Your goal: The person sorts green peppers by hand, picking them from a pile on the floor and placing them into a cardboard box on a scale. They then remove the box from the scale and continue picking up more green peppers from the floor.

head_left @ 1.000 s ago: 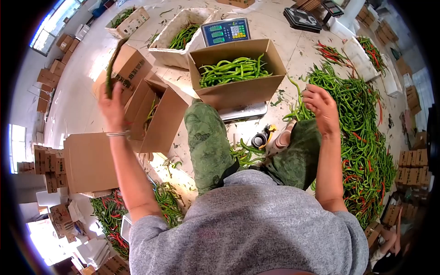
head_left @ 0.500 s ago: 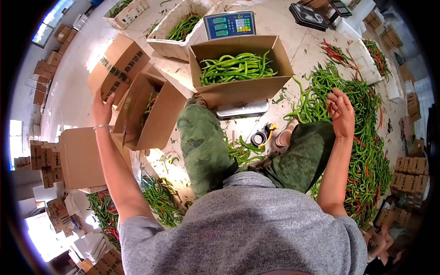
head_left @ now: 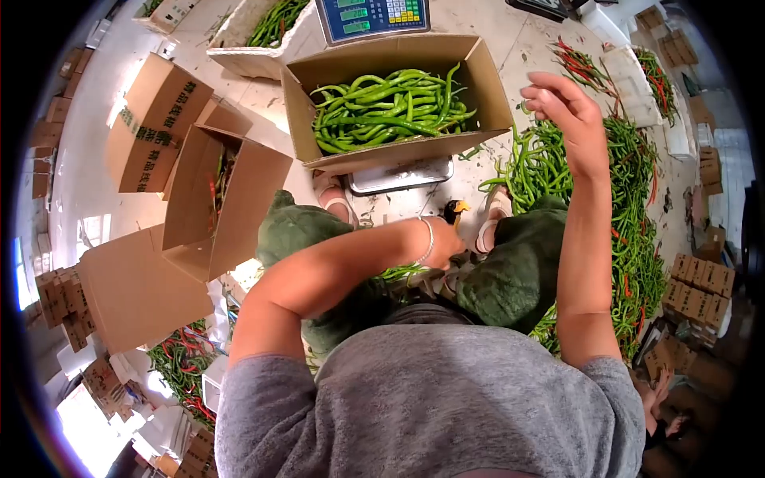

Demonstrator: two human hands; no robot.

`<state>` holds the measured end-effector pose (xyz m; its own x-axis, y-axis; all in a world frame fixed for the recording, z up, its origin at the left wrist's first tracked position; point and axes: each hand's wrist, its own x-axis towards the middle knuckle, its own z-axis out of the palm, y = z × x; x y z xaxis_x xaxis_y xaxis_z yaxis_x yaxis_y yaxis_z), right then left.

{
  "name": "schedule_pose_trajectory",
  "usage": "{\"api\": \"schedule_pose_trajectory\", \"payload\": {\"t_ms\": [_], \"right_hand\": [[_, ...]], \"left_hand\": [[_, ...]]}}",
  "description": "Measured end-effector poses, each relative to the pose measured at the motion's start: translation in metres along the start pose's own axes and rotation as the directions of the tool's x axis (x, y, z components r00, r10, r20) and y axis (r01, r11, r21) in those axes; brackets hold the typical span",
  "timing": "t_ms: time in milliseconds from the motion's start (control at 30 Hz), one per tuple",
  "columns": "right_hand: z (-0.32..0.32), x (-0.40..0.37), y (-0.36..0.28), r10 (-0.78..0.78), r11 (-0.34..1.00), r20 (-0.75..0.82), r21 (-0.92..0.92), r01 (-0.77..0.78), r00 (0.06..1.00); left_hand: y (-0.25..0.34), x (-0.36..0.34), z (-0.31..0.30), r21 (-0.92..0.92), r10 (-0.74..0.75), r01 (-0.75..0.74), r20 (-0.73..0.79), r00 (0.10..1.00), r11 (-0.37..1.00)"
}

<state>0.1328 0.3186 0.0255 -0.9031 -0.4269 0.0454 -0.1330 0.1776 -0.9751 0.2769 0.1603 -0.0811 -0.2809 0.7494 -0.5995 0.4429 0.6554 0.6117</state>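
My left hand [head_left: 446,244] is down between my knees, closed over a tape dispenser [head_left: 457,209]. Its black and yellow end shows beyond the hand; the roll and my fingertips are mostly hidden. Raised at the right, my right hand [head_left: 564,115] is empty, its fingers loosely bent and apart. It appears just off the right end of an open cardboard box [head_left: 374,157]. Long green peppers [head_left: 390,103] fill the lower part of that box, which sits on a scale platform [head_left: 402,175]. The scale's display panel [head_left: 373,17] stands behind it.
Loose green and red peppers [head_left: 625,231] are heaped along my right. Left of me are an open carton [head_left: 251,199], a printed carton [head_left: 155,127] and a cardboard panel [head_left: 139,287]. A foam crate [head_left: 239,60] with peppers stands behind. Another person's hand [head_left: 660,390] shows lower right.
My left hand has left the printed carton and come across to the tape dispenser between my feet. My right hand has risen toward the pepper box. The view has shifted slightly.
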Motion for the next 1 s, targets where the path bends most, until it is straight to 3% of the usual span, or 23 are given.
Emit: {"api": "schedule_pose_trajectory", "payload": {"t_ms": [33,67,133,200,267,333,400,467,533,600,667,733,833,933,1000], "right_hand": [[0.005,0.011,0.002,-0.009,0.998,0.064,-0.057,0.013,0.998],[0.01,0.022,0.003,-0.017,0.989,0.124,-0.145,0.035,0.992],[0.025,0.041,0.008,-0.008,0.948,0.256,-0.307,0.089,0.967],[0.041,0.062,0.019,0.018,0.911,0.405,-0.384,0.152,0.914],[0.053,0.082,0.042,0.096,0.733,0.558,-0.6,0.321,0.825],[0.07,0.098,0.06,0.318,0.476,0.62,-0.759,0.445,0.718],[0.094,0.108,0.088,0.448,0.45,0.651,-0.757,0.474,0.614],[0.117,0.103,0.091,0.544,0.544,0.677,-0.734,0.407,0.495],[0.129,0.101,0.108,0.462,0.41,0.672,-0.741,0.532,0.579],[0.13,0.113,0.096,0.477,0.262,0.584,-0.808,0.528,0.657],[0.113,0.135,0.1,0.298,0.036,0.487,-0.865,0.5,0.821],[0.094,0.139,0.085,0.183,0.004,0.458,-0.885,0.466,0.87],[0.067,0.13,0.087,-0.023,0.209,0.548,-0.815,0.54,0.836],[0.029,0.122,0.059,-0.323,0.552,0.253,-0.733,0.399,0.912],[-0.015,0.103,0.043,-0.165,0.755,0.021,-0.64,0.14,0.986]], "left_hand": [[-0.013,0.027,0.026,0.08,-0.112,0.107,0.06,0.992,0.991],[0.004,0.022,0.01,0.384,-0.256,0.175,0.171,0.952,0.907],[0.011,0.026,0.003,0.346,-0.231,0.153,0.198,0.953,0.926],[0.014,0.033,0.001,0.221,-0.114,0.081,0.143,0.983,0.972],[0.015,0.03,-0.006,0.234,-0.097,0.078,0.071,0.993,0.969],[0.015,0.022,-0.02,0.188,-0.117,0.102,0.07,0.991,0.977],[0.011,0.037,-0.017,0.29,-0.155,0.111,0.136,0.978,0.951],[0.013,0.042,-0.015,0.283,-0.167,0.123,0.137,0.976,0.951],[0.015,0.038,-0.023,0.249,-0.149,0.112,0.135,0.98,0.962],[0.017,0.031,-0.029,0.214,-0.108,0.077,0.136,0.985,0.974],[0.019,0.031,-0.025,0.212,-0.119,0.096,0.099,0.988,0.973],[0.017,0.03,-0.024,0.222,-0.135,0.119,0.058,0.989,0.968],[0.01,0.038,-0.017,0.218,-0.127,0.111,0.065,0.99,0.97],[0.012,0.024,-0.022,0.221,-0.105,0.103,-0.003,0.994,0.97],[0.015,0.023,-0.025,0.233,-0.16,0.161,-0.024,0.987,0.959]]}}
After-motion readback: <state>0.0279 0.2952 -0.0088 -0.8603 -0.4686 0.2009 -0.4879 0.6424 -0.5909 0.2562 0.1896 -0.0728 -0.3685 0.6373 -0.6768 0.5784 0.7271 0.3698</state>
